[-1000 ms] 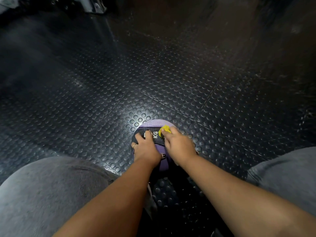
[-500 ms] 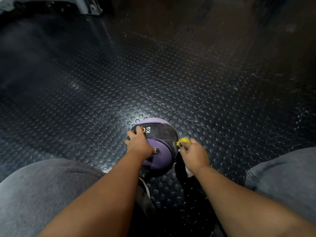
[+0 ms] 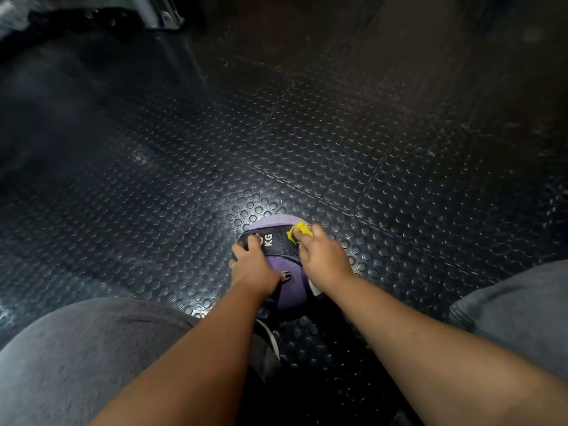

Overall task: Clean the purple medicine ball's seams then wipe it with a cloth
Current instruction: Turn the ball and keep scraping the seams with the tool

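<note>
The purple medicine ball [image 3: 290,295] sits on the floor [image 3: 338,133] between the person's knees, low in the middle of the head view. It has purple panels and a black band across its top, and white "KG" lettering [image 3: 268,240] on the band faces up.

The left hand [image 3: 253,267] lies over the ball's left side. Its fingers [image 3: 238,249] are spread and curved down over the black band just left of the lettering, and the thumb [image 3: 285,275], with a dark painted nail, presses on the purple panel nearer the body. That hand grips the ball and touches it along the whole palm.

The right hand [image 3: 324,259] is over the ball's upper right. Its fingers are bunched narrow and pinch a yellow cleaning tool [image 3: 300,230] at their tips. Whether it is a brush head or a crumpled bit of cloth cannot be told. The yellow part touches the ball where the black band meets the far purple panel, right of the lettering. A white bit [image 3: 315,291] shows under the heel of this hand, against the ball's right edge; what it belongs to is unclear.

Both bare forearms reach in from the lower edge. A grey trouser knee [image 3: 76,364] fills the lower left and the other knee [image 3: 516,309] the lower right. A shoe's white edge [image 3: 273,338] shows just below the ball. The floor is black rubber with raised round studs, brightly lit just beyond the ball. A metal frame [image 3: 159,13] stands at the far upper left.
</note>
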`<state>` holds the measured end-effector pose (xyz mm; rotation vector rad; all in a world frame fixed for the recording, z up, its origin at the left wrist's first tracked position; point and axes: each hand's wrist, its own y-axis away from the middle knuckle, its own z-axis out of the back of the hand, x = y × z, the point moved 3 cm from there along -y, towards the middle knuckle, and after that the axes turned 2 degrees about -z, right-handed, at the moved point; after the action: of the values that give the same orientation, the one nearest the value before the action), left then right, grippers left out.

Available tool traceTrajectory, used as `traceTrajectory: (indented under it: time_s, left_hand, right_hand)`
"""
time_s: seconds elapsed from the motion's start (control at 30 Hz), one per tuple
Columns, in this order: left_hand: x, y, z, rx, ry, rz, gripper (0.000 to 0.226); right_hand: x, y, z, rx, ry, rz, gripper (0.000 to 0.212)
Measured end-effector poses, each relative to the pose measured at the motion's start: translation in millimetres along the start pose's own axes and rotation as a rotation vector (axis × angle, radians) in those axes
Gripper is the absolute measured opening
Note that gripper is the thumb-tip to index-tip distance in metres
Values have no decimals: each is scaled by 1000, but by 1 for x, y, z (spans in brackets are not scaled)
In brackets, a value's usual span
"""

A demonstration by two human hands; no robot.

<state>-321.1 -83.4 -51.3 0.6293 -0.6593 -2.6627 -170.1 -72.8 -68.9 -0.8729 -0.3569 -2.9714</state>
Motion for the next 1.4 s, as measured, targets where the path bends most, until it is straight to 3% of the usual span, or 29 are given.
traceTrajectory:
  time_s: [0.23, 0.63, 0.9, 0.97, 1.1, 1.2, 1.27, 1.4]
  left_hand:
    - [-6, -4, 8, 8, 107, 62, 86]
    - [-3, 14, -11, -11, 8, 37, 89]
    - [-3, -2, 0, -29, 142, 114, 83]
    - [-1, -5, 3, -15, 169, 161, 87]
    - [4, -5, 9, 11, 303, 258, 90]
    - [8, 0, 10, 14, 319, 294, 94]
    - [6, 7, 10, -50, 164, 250, 99]
    - [-8, 15, 6, -193, -162, -123, 106]
  right_hand:
    - [3, 28, -9, 32, 59, 152, 39]
    - [4, -10, 0, -75, 56, 14, 37]
    - [-2, 41, -19, -79, 63, 218, 37]
    - [-15, 42, -23, -38, 59, 132, 37]
    - [-73, 33, -23, 45, 105, -222, 32]
    - [-88, 26, -16, -35, -24, -407, 34]
    - [-78, 19, -12, -94, -127, -429, 35]
    - [-44, 8, -4, -132, -177, -243, 38]
